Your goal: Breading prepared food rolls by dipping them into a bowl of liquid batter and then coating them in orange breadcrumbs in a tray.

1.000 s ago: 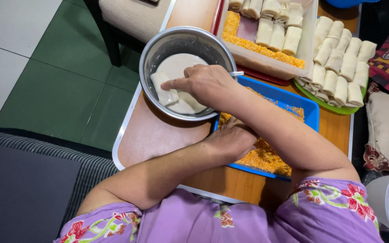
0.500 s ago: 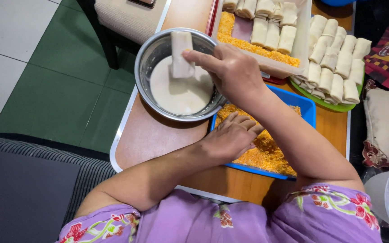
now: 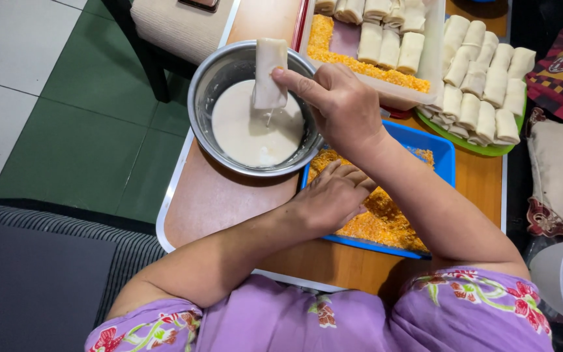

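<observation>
Right hand [image 3: 346, 107] grip pinching white roll [image 3: 270, 72] over batter bowl [image 3: 210, 78], left hand [image 3: 333, 195] loosely open on orange crumbs [image 3: 379, 225]

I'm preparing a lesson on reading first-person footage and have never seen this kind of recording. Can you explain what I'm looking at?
There is no machine here: a camera worn on a person's head looks down at their own two bare hands. The right hand holds a pale rolled pastry upright over a metal bowl of white batter, which drips from the roll. The left hand rests on orange crumbs in a blue tray. Further back lie a white tray with crumbs and coated rolls, and a green plate stacked with plain rolls. All stand on a wooden table.
</observation>
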